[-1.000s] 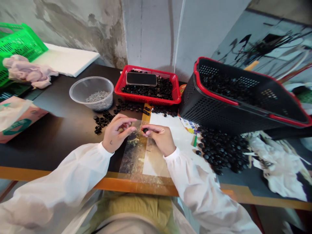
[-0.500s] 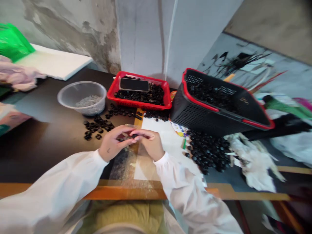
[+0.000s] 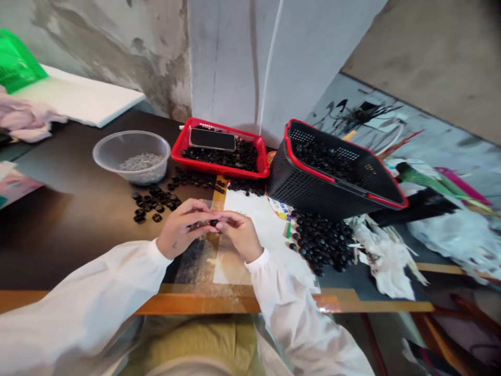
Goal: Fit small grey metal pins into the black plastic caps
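Observation:
My left hand [image 3: 182, 230] and my right hand [image 3: 243, 235] meet above the front of the table. Fingertips of both are pinched around a small round black piece [image 3: 213, 223], mostly hidden by the fingers. To the left and beyond lie loose black round pieces [image 3: 157, 201], some showing open, ring-like undersides. A larger heap of shiny black round caps [image 3: 326, 241] sits to the right of my right hand. Under my hands are a white sheet [image 3: 254, 209] and clear, scuffed film [image 3: 193, 263].
A clear bowl [image 3: 102, 159] holds small pale pieces. Behind stands a red basket [image 3: 219, 168] of black parts with a phone [image 3: 212, 139] on top. A tall black basket [image 3: 305, 190] with a red rim stands right, near crumpled white gloves [image 3: 391, 256]. Wooden edging [image 3: 188, 303] runs along the front.
The view has shifted slightly, moving the right-hand things leftward in the picture. My fingers have shifted slightly around the black piece; both hands stay together.

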The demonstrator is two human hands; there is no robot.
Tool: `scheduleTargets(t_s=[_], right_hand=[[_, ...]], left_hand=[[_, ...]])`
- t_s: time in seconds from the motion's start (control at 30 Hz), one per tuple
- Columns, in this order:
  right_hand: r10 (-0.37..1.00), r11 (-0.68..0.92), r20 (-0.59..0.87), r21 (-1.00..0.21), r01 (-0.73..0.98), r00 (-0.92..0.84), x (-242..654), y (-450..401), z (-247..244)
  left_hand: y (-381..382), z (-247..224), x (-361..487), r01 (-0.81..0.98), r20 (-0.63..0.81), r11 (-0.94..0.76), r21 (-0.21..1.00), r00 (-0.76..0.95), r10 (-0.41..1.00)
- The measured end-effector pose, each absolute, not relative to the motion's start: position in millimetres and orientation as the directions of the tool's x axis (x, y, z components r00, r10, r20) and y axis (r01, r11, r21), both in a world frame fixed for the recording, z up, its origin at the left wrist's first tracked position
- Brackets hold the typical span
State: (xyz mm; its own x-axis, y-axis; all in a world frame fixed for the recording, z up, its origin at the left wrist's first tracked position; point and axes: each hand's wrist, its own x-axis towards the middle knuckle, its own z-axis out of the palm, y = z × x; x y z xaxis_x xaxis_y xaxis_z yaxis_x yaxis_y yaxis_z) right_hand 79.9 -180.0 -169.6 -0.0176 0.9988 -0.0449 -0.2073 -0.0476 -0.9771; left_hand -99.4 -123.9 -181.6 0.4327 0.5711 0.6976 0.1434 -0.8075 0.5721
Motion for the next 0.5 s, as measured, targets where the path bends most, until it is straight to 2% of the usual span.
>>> scheduleTargets(t_s=[0.07,0.13,0.23,0.37,0.5], right_hand=[[0.998,-0.061,-0.054,-0.977,-0.206,-0.042,77.9,-181.3,-171.8],[1.000,-0.012,-0.009,-0.994,-0.109,-0.022,77.7,-183.5,-171.3],[0.994,0.105,0.110,-0.980,0.171,0.016,79.3,-188.2,-166.4],[0.967,0.255,0.234,-0.827,0.501,-0.105,81.5,-192.6,-158.6],[0.947,0.320,0.285,-0.775,0.545,-0.150,80.1,-193.3,-158.3]], left_hand=[[-123.4,-181.1,-99.8,0.169,0.715,-0.823,0.542,0.421,0.558],[-122.8,-180.5,-100.6,0.186,0.719,-0.830,0.526,0.424,0.551],[-122.4,-179.1,-100.2,0.167,0.736,-0.858,0.485,0.451,0.504],[-123.8,-176.5,-97.8,0.139,0.767,-0.892,0.431,0.464,0.443],[-126.9,-175.4,-98.0,0.180,0.743,-0.884,0.431,0.485,0.461]])
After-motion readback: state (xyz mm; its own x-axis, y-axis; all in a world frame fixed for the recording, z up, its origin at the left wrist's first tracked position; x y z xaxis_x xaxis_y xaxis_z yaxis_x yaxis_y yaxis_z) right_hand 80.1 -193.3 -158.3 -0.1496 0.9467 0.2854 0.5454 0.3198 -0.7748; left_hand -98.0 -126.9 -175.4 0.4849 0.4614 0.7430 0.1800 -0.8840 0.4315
